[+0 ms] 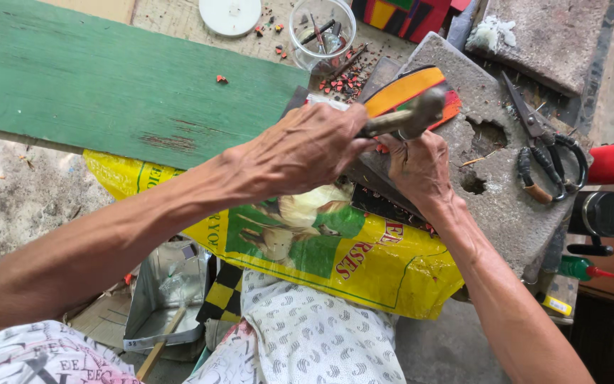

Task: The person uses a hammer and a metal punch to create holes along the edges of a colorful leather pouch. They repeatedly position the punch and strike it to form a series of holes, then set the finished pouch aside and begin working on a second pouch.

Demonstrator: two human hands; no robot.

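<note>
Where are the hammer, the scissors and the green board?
hammer (pixel 421 110), head view, on its metal head above the hands.
scissors (pixel 545 153), head view, where the blades meet the handles, on the grey stone block.
green board (pixel 108 85), head view, on the middle of its painted face.

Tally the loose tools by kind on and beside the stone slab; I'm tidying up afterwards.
Hammer, in the left hand: 1
Scissors: 1
Glue bottle, green with red tip: 1
Clear jar of small tools: 1
Total: 4
</note>
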